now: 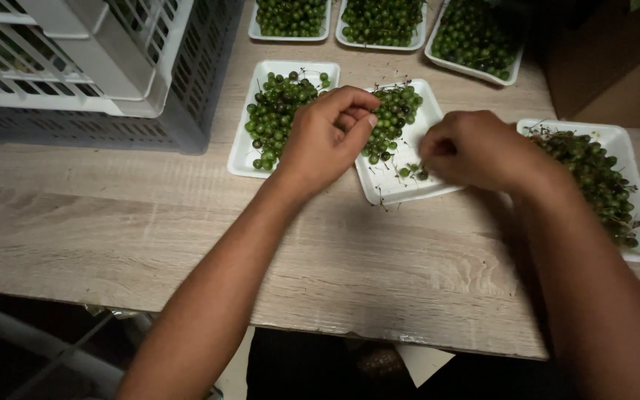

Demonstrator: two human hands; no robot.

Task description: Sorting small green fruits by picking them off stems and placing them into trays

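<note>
A white foam tray point(392, 187) lies in the middle of the wooden table point(187, 237), partly filled with small green berries on stems point(396, 111). My left hand point(324, 141) hovers over its left edge, fingers curled and pinching at the berry cluster. My right hand point(475, 148) rests over the tray's right side, fingers closed near a few loose berries point(412, 172); what it holds is hidden.
A second tray of berries point(275, 111) lies to the left, another point(601, 178) to the right, and three full trays point(383, 22) stand along the back. Stacked white and grey plastic crates point(98, 67) fill the far left. A brown box point(616, 67) stands at back right.
</note>
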